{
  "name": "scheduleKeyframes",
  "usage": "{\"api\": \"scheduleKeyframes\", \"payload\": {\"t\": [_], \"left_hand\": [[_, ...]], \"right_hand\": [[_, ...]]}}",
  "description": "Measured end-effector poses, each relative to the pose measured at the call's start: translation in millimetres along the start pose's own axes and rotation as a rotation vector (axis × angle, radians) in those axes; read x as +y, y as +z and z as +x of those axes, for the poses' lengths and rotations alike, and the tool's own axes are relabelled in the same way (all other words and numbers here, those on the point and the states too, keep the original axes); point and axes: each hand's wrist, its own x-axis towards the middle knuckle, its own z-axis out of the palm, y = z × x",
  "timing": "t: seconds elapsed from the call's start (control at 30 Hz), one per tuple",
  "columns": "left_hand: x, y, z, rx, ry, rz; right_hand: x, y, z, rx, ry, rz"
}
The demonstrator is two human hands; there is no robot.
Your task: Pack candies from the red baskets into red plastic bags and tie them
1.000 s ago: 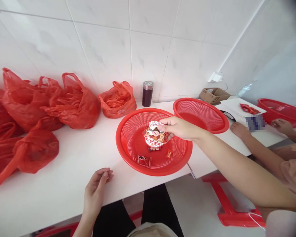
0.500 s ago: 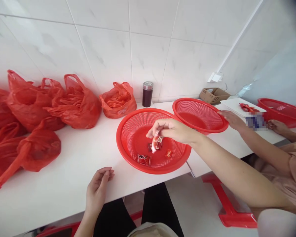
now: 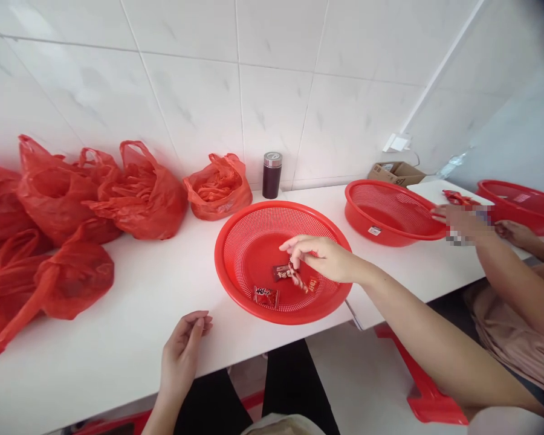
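Observation:
A red plastic colander basket (image 3: 229,266) stands on the white table in front of me. My right hand (image 3: 326,258) is over it, index finger stretched out and fingers apart. Just beneath the fingertips is a red-and-white wrapped candy (image 3: 298,279), no longer pinched. On the basket floor lie a dark brown wrapped candy (image 3: 280,272), a clear-and-red packet (image 3: 266,296) and a small red packet with light lettering (image 3: 314,284). My left hand (image 3: 184,341) rests at the table's front edge, fingers curled against the thumb, nothing visible in them.
Several red plastic bags (image 3: 149,199) crowd the left side. A dark tumbler (image 3: 272,175) stands by the wall. To the right, a co-worker's hand (image 3: 462,220) is at a second red basket (image 3: 381,229). Behind are a cardboard box (image 3: 401,175) and another red basket (image 3: 508,208).
My right hand has lowered slightly, moved right and let go of the red-and-white candy. The second basket has shifted right with the co-worker's hand. My left hand stays at the table edge.

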Motion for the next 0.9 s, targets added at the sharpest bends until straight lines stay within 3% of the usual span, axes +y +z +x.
{"api": "scheduleKeyframes", "payload": {"t": [0.13, 0.23, 0.3, 0.4, 0.47, 0.57, 0.67, 0.8, 0.9], "left_hand": [[-2, 0, -1, 0.000, -0.013, 0.017], [-3, -3, 1, -0.004, -0.040, 0.012], [0, -5, 9, -0.008, -0.066, -0.025], [17, -6, 32, 0.023, -0.044, -0.066], [38, -3, 56, 0.059, 0.046, -0.059], [77, 7, 100, 0.089, 0.310, 0.047], [118, 23, 151, 0.114, 0.537, 0.189], [159, 52, 218, 0.119, 0.643, 0.352], [169, 70, 261, 0.071, 0.625, 0.488]], "right_hand": [[16, -10, -25, 0.251, 0.038, -0.121], [46, -16, -47, 0.497, 0.236, -0.372], [68, -13, -61, 0.551, 0.390, -0.403], [91, -3, -78, 0.538, 0.484, -0.215], [99, 2, -87, 0.658, 0.476, -0.153], [107, 1, -100, 0.877, 0.513, -0.187], [117, -4, -108, 0.925, 0.581, -0.221], [125, -2, -107, 1.010, 0.608, -0.197], [124, 5, -99, 1.090, 0.637, -0.136]]}}
